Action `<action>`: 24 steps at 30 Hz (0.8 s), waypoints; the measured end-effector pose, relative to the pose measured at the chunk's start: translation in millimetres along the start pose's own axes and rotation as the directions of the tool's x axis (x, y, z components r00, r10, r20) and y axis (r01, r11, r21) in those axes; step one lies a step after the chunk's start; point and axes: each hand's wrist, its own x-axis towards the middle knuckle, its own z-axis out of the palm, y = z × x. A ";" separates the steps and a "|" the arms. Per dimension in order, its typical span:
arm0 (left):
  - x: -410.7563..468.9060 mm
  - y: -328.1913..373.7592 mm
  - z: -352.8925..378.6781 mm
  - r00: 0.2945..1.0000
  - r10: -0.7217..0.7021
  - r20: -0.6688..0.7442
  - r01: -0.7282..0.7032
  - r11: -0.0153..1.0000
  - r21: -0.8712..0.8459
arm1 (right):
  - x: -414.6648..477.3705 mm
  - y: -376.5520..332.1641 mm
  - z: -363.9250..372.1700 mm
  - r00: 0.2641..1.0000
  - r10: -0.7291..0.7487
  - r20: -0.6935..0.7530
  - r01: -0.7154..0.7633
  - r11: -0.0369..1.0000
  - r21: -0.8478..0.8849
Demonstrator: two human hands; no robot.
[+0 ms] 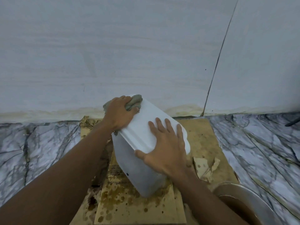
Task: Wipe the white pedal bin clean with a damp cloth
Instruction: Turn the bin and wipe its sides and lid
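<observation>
- My left hand (121, 112) reaches forward, knuckles up, with its fingers curled over the grey cloth (135, 101) and gripping it.
- My right hand (164, 148) lies flat on the white bin (139, 132), fingers straight and spread, thumb out to the left.
- Both my forearms are bare and come up from the lower edge.

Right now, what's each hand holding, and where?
Left hand grips the grey cloth round its bunched middle; right hand only rests flat on the bin lid.

The pedal bin (138, 161) looks like smooth, matt white plastic; the cloth (134, 103) is grey and rough. Stained brown cardboard (138, 211) lies on glossy veined marble floor (40, 143).
</observation>
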 end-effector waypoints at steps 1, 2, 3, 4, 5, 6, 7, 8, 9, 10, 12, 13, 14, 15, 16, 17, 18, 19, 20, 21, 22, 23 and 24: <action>-2.3 0.5 -2.0 1.000 0.005 0.013 -0.005 1.000 -0.005 | -4.6 -4.7 1.9 1.000 0.019 -0.020 -0.019 1.000 0.012; -5.2 2.2 -3.8 1.000 0.009 0.017 -0.008 1.000 -0.011 | -7.5 -7.5 2.1 0.999 0.035 -0.027 -0.035 0.999 0.023; -8.6 4.9 -5.1 1.000 0.009 0.019 -0.009 1.000 -0.017 | -9.9 -9.3 1.2 0.999 0.044 -0.026 -0.043 0.999 0.025; -12.2 8.3 -6.1 1.000 0.004 0.027 -0.003 1.000 -0.021 | -12.9 -10.4 0.3 0.999 0.048 -0.021 -0.047 0.999 0.020; -15.4 12.7 -7.0 0.999 0.000 0.042 0.001 1.000 -0.022 | -17.0 -11.2 -0.6 0.999 0.051 -0.017 -0.051 0.999 0.015; -18.6 18.5 -7.7 0.998 0.000 0.061 0.001 1.000 -0.023 | -22.8 -12.2 -1.0 0.998 0.060 -0.018 -0.059 0.998 0.014; -21.2 25.0 -7.4 0.996 0.009 0.085 -0.007 1.000 -0.022 | -29.2 -13.3 -0.7 0.997 0.073 -0.028 -0.072 0.997 0.013; -24.1 32.7 -7.3 0.993 0.029 0.115 -0.027 0.999 -0.017 | -35.9 -14.0 -0.1 0.995 0.088 -0.044 -0.087 0.996 0.009; -28.0 41.9 -7.2 0.988 0.056 0.142 -0.055 0.998 -0.012 | -41.5 -14.1 0.3 0.993 0.100 -0.056 -0.100 0.995 -0.003; -32.3 50.9 -6.4 0.982 0.080 0.170 -0.080 0.997 -0.009 | -46.1 -13.2 0.0 0.993 0.105 -0.053 -0.106 0.994 -0.018; -44.2 67.9 -5.2 0.971 0.094 0.219 -0.090 0.996 -0.026 | -50.9 -8.6 -3.7 0.997 0.079 0.002 -0.078 0.996 -0.053; -49.6 72.9 -3.0 0.968 0.101 0.230 -0.097 0.995 -0.029 | -51.5 -4.3 -7.0 0.998 0.047 0.035 -0.044 0.997 -0.069; -54.1 75.7 -0.6 0.964 0.112 0.240 -0.110 0.994 -0.023 | -51.2 1.4 -11.6 0.998 0.007 0.060 -0.002 0.997 -0.083; -57.8 76.6 2.0 0.961 0.116 0.250 -0.114 0.993 -0.020 | -50.2 9.2 -16.8 0.996 -0.039 0.078 0.046 0.994 -0.095; -60.9 76.4 4.3 0.960 0.113 0.257 -0.111 0.994 -0.024 | -48.9 18.6 -22.4 0.992 -0.091 0.088 0.100 0.990 -0.097; -62.9 75.3 6.6 0.960 0.112 0.258 -0.108 0.994 -0.030 | -47.1 29.4 -27.3 0.985 -0.149 0.090 0.157 0.984 -0.086; -64.9 74.9 7.8 0.962 0.110 0.252 -0.103 0.994 -0.039 | -45.3 40.8 -31.0 0.974 -0.211 0.083 0.217 0.974 -0.069; -66.5 74.4 9.3 0.964 0.109 0.242 -0.100 0.994 -0.050 | -43.6 52.3 -32.4 0.959 -0.275 0.070 0.279 0.958 -0.057; -67.1 74.2 10.6 0.966 0.112 0.233 -0.102 0.993 -0.056 | -42.2 63.3 -31.6 0.940 -0.336 0.054 0.338 0.940 -0.050; -66.4 73.1 12.6 0.967 0.114 0.229 -0.103 0.993 -0.063 | -40.5 72.4 -28.4 0.922 -0.386 0.037 0.387 0.921 -0.044; -65.2 72.8 13.7 0.967 0.118 0.228 -0.105 0.992 -0.069 | -38.5 78.4 -23.8 0.907 -0.420 0.013 0.420 0.907 -0.041; -63.8 72.8 14.9 0.968 0.119 0.219 -0.105 0.992 -0.075 | -36.7 81.0 -18.8 0.899 -0.437 -0.019 0.436 0.899 -0.042; -62.1 73.0 15.8 0.971 0.121 0.206 -0.107 0.991 -0.077 | -34.3 80.4 -13.7 0.896 -0.440 -0.059 0.437 0.898 -0.049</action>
